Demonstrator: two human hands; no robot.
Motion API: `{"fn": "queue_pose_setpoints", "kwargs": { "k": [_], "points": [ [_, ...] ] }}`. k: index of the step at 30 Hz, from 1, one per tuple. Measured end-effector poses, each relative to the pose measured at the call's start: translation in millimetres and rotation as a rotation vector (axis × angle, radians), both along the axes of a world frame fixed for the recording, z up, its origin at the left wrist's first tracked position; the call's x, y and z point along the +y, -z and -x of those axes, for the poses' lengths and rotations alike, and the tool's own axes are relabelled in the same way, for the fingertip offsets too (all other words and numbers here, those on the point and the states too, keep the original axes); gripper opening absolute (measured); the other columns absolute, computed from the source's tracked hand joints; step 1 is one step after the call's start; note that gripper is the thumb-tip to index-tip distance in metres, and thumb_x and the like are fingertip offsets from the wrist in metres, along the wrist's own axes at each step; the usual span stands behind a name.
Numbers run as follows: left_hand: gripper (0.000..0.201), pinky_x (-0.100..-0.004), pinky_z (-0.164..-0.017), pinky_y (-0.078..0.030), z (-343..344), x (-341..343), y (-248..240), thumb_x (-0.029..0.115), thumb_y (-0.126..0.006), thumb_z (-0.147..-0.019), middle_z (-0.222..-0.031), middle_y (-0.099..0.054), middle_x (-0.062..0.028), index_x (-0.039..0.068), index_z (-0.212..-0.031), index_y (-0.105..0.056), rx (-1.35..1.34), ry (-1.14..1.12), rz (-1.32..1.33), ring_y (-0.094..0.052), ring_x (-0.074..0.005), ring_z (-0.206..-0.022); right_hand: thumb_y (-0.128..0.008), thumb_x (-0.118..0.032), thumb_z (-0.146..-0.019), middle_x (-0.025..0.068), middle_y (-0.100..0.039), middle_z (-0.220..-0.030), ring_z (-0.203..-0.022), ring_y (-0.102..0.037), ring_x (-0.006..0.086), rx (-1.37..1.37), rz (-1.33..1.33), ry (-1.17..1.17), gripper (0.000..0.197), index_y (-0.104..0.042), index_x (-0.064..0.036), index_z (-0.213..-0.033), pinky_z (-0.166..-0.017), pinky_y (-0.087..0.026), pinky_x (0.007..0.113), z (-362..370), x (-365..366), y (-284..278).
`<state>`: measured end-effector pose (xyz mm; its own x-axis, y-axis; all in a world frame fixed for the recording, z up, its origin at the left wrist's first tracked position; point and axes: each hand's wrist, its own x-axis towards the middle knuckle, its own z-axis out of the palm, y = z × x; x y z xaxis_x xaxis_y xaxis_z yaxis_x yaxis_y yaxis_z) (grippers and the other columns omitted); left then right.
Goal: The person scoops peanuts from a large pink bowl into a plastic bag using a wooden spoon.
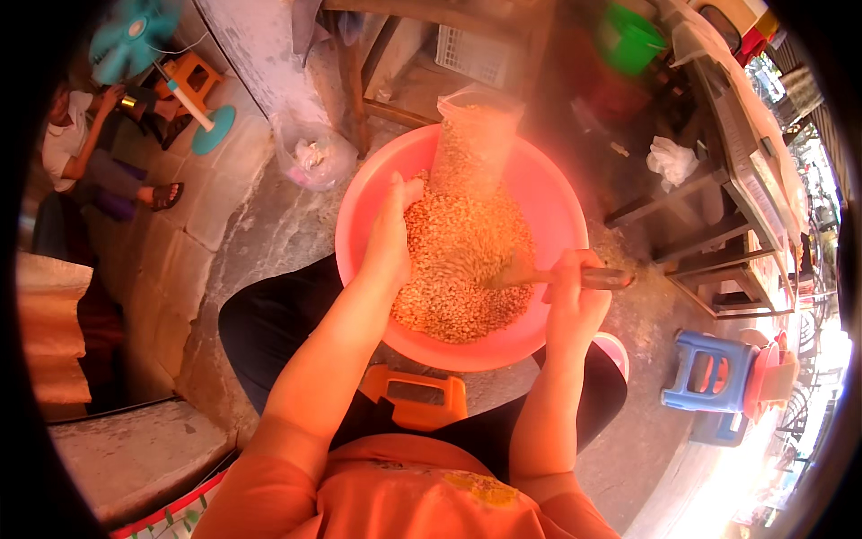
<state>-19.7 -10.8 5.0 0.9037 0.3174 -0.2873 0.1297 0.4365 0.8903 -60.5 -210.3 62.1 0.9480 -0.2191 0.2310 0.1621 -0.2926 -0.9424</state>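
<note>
A wide pink basin (361, 202) stands in front of me, holding a heap of small golden-brown grains or nuts (458, 305). At its far side a clear plastic bag (480, 135), partly filled with the same pieces, stands upright. My left hand (391, 229) is at the left of the heap, fingers stretched out near the bag. Over the basin's right rim, my right hand (575, 292) is closed round the handle of a wooden-handled utensil (525, 277). Its head is sunk in the blurred pieces, so its shape cannot be made out.
Between my legs is an orange plastic stool (417, 400). A clear bag (314, 157) lies left of the basin. Wooden tables (718, 207) and a blue stool (709, 373) stand to the right. Far left, a person (81, 135) sits near a teal fan (135, 40).
</note>
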Motion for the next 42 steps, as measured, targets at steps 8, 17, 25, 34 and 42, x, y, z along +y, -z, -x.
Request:
{"fn": "queue_pose_setpoints", "kwargs": {
  "k": [8, 17, 25, 34, 42],
  "points": [
    [0.067, -0.0364, -0.108, -0.023, 3.7, -8.4, -4.9, 0.052, -0.035, -0.095, -0.137, -0.042, -0.0164, -0.004, -0.130, -0.044, -0.008, 0.077, -0.098, -0.038, -0.0240, -0.127, -0.045, -0.011, -0.093, 0.0041, -0.053, -0.059, -0.052, -0.049, 0.0116, -0.068, 0.151, 0.074, 0.020, -0.057, 0.0014, -0.083, -0.050, -0.039, 0.028, -22.2, -13.8, 17.4],
    [0.068, -0.0351, -0.112, -0.015, -0.1, -8.6, 21.2, 0.051, -0.036, -0.095, -0.146, -0.026, -0.0178, -0.002, -0.137, -0.034, -0.082, 0.369, -0.371, -0.022, -0.0255, -0.137, -0.048, -0.017, -0.093, 0.0057, -0.059, -0.064, -0.055, -0.054, 0.0109, 0.047, -0.066, -0.015, 0.025, -0.063, 0.0014, -0.083, -0.053, -0.040, 0.024, -7.0, 25.5, 23.0],
    [0.069, -0.0338, -0.113, -0.012, 15.6, -11.8, -1.9, 0.051, -0.024, -0.097, -0.150, -0.021, -0.0156, -0.003, -0.140, -0.030, -0.122, 0.588, -0.411, -0.015, -0.0229, -0.140, -0.043, -0.021, -0.096, 0.0046, -0.056, -0.071, -0.064, -0.054, 0.0112, 0.214, -0.319, -0.094, 0.027, -0.058, 0.0008, -0.093, -0.060, -0.041, 0.026, -17.2, 17.2, 30.0],
    [0.068, -0.0360, -0.112, -0.014, 11.4, -2.9, -6.5, 0.052, -0.022, -0.098, -0.139, -0.041, -0.0147, -0.004, -0.128, -0.046, -0.292, 0.193, -0.315, -0.030, -0.0229, -0.133, -0.045, -0.021, -0.094, 0.0079, -0.061, -0.073, -0.060, -0.056, 0.0134, 0.127, -0.448, -0.029, 0.029, -0.062, 0.0016, -0.086, -0.064, -0.044, 0.026, -14.0, 15.0, 29.6],
    [0.068, -0.0370, -0.110, -0.019, 8.3, -3.4, -9.7, 0.053, -0.033, -0.095, -0.136, -0.043, -0.0151, -0.006, -0.126, -0.047, -0.111, -0.077, -0.061, -0.033, -0.0227, -0.130, -0.044, -0.024, -0.097, 0.0060, -0.055, -0.080, -0.074, -0.050, 0.0135, -0.090, -0.155, -0.060, 0.027, -0.058, -0.0004, -0.100, -0.076, -0.039, 0.030, 0.3, 15.4, 30.3]
  ]
}}
